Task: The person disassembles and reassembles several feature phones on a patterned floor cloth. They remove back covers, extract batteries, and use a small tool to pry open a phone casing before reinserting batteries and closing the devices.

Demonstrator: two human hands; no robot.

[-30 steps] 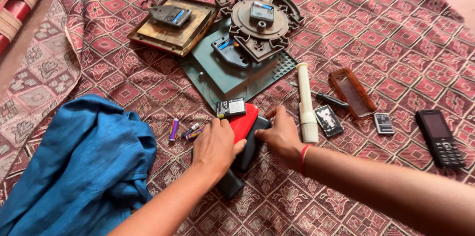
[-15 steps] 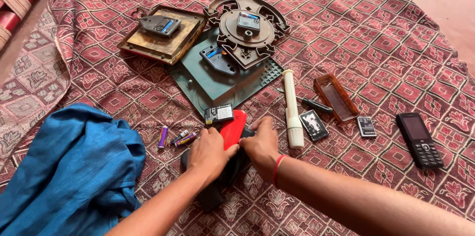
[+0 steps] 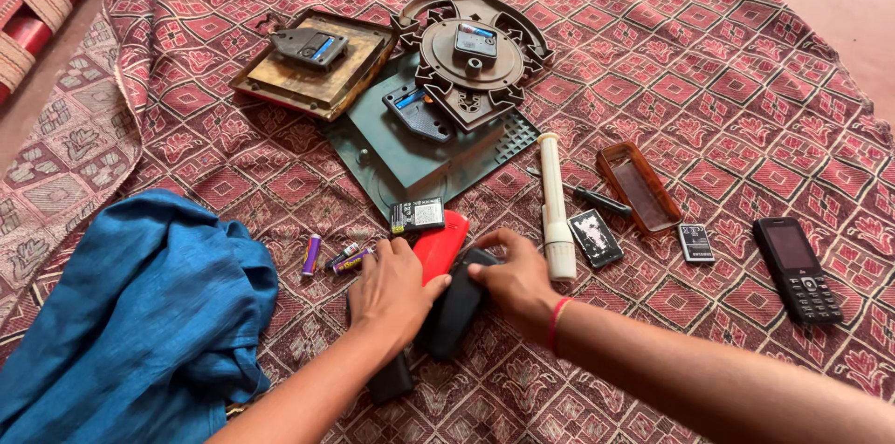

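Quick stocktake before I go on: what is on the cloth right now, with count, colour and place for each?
patterned cloth: 1, maroon, under everything
blue garment: 1, blue, bottom left
clock backs: 3, brown and green, top centre
black part: 1, black, under both hands
red piece: 1, red, beside the black part
small cells: about 3, purple and mixed, left of the hands
flat battery: 1, black, above the red piece
white tube: 1, white, right of the hands
brown tray: 1, brown, right centre
keypad phone: 1, black, far right
left hand: on the black part
right hand: on the black part
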